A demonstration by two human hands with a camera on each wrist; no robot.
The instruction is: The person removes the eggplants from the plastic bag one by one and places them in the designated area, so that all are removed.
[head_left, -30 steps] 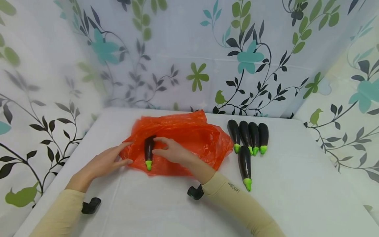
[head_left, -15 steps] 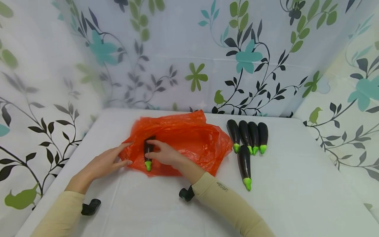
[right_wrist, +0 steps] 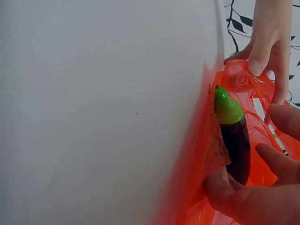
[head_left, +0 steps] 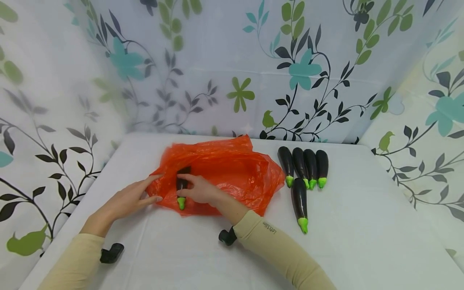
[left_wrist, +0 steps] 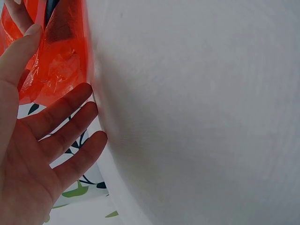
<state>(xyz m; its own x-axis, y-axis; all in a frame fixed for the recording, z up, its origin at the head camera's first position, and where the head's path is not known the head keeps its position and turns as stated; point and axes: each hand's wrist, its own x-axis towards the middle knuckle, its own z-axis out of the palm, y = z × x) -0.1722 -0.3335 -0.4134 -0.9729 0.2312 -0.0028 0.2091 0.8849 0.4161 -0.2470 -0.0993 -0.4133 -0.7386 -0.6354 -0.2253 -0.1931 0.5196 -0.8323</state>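
An orange-red plastic bag (head_left: 232, 169) lies spread with its mouth open on the white table. Inside its left part is a dark eggplant (head_left: 182, 183) with a green stem end, also seen in the right wrist view. My right hand (head_left: 201, 189) reaches over this eggplant, thumb and fingers spread about it; in the right wrist view the fingers (right_wrist: 276, 161) stand apart from it, and whether the thumb touches it is unclear. My left hand (head_left: 125, 201) touches the bag's left edge with thumb and forefinger apart; its other fingers (left_wrist: 70, 136) are straight in the left wrist view.
Several eggplants (head_left: 310, 167) lie in a row right of the bag, with one more eggplant (head_left: 299, 205) in front of them. Black devices (head_left: 112, 253) sit at both wrists. A patterned curtain (head_left: 239, 60) rises behind and beside the table (head_left: 355, 225).
My right hand has moved left, from beside the eggplant in the bag to over it. The left hand has stayed at the bag's edge.
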